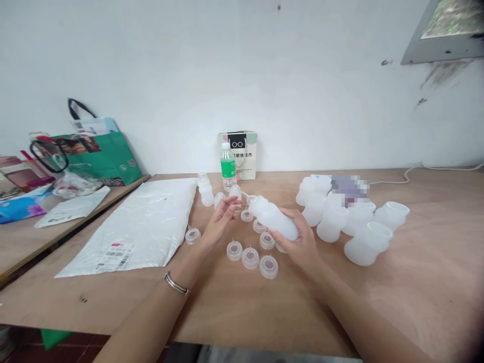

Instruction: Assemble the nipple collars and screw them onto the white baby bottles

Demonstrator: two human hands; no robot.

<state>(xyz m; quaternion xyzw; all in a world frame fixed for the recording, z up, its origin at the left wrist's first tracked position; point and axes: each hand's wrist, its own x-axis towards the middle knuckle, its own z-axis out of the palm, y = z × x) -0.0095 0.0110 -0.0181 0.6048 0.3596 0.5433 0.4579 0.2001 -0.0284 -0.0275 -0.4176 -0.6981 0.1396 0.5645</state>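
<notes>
A frosted white baby bottle [279,220] is gripped in my right hand [302,239], tilted with its collar end toward the left. My left hand [224,218] is raised just left of that end, its fingers loosely bent and apart, with nothing visible in them. Behind its fingertips shows a clear domed cap [235,190]; whether they touch I cannot tell. Several translucent ring collars with teats [250,257] lie on the table below and between my hands. Another similar collar [192,235] sits left of my left wrist. A capped bottle [205,190] stands farther back.
Several open frosted bottles [333,217] are grouped at the right. A white plastic mailer [139,222] covers the left of the wooden table [234,312]. A green-labelled water bottle [228,167] and paper bag [249,161] stand by the wall; a green bag [113,156] is far left.
</notes>
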